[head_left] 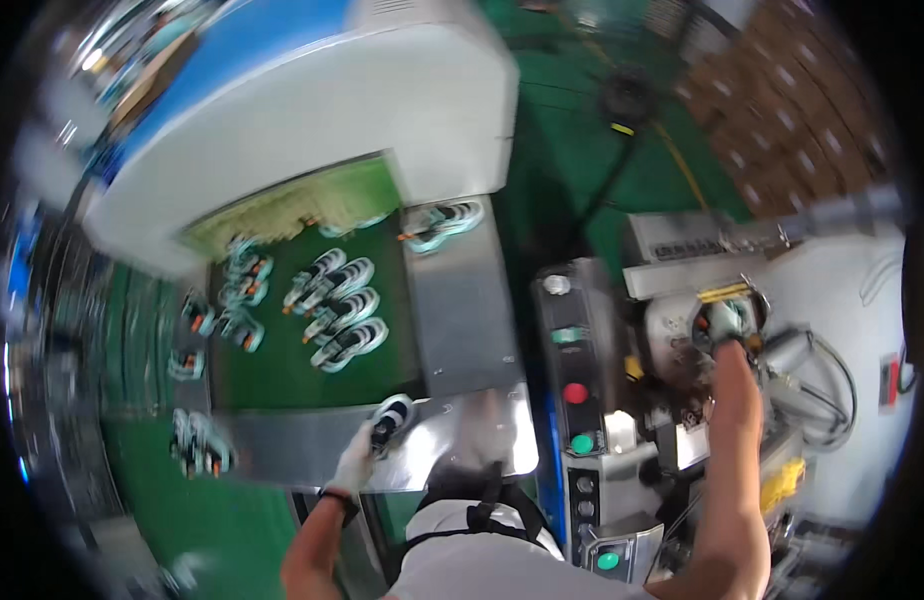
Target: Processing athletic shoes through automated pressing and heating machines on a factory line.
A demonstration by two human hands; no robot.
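Torso in white with dark straps sits at 6 o'clock. Large white-and-blue tunnel machine (312, 90) fills 11 o'clock; its green belt (282, 370) carries rows of shoes (337, 310). Right-side press (772, 330) stands at 3 o'clock. Left hand (357, 462), gloved, grasps a white-and-black shoe (392, 418) on the steel ledge (462, 340) at 7 o'clock. Right hand (727, 325) reaches into the press fixture; finger state cannot be told. Risk, as a judgement: attention split between both hands could let the shoe slip off the ledge, or pinch fingers in the press.
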